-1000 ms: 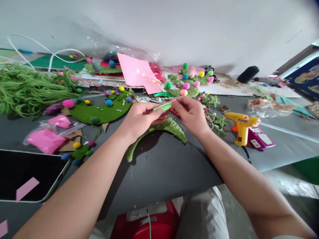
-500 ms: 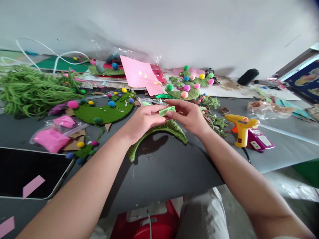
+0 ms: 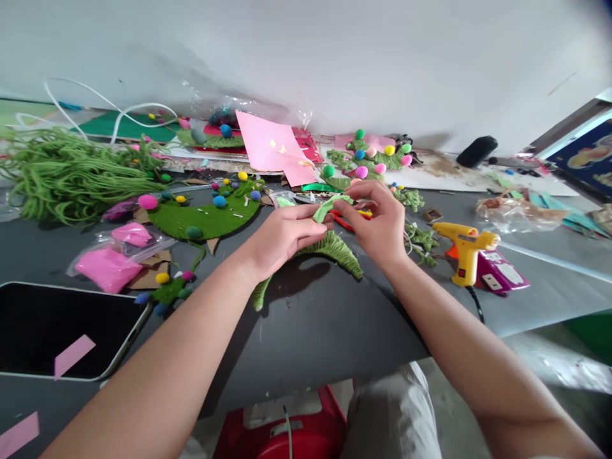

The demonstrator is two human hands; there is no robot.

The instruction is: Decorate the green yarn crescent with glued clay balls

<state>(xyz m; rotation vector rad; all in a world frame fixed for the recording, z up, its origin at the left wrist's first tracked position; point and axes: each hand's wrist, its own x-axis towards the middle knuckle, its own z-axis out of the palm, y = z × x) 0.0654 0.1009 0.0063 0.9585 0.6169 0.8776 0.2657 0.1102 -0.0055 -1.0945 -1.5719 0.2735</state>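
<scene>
Between my two hands stretches a light green strip of what looks like soft clay (image 3: 329,206). My left hand (image 3: 284,237) pinches its left end, fingers pressed together and pointing right. The thumb and fingers of my right hand (image 3: 381,220) are closed on the other end. Below them on the dark table lies a crescent wrapped in green yarn (image 3: 340,255), its middle partly covered by my left hand. Red and yellow handles, perhaps of scissors (image 3: 348,221), show behind my right fingers.
To the right, a yellow glue gun (image 3: 465,250) rests by a purple power socket (image 3: 501,271). A green felt crescent with pompoms (image 3: 203,217), green yarn (image 3: 71,175), bagged pink material (image 3: 108,268) and a black tablet-like device (image 3: 43,319) lie left. Pink paper (image 3: 272,143) is behind.
The green material, bunched up before, is now drawn out into a longer strip. My right hand has shifted slightly right, away from my left, uncovering the red and yellow handles.
</scene>
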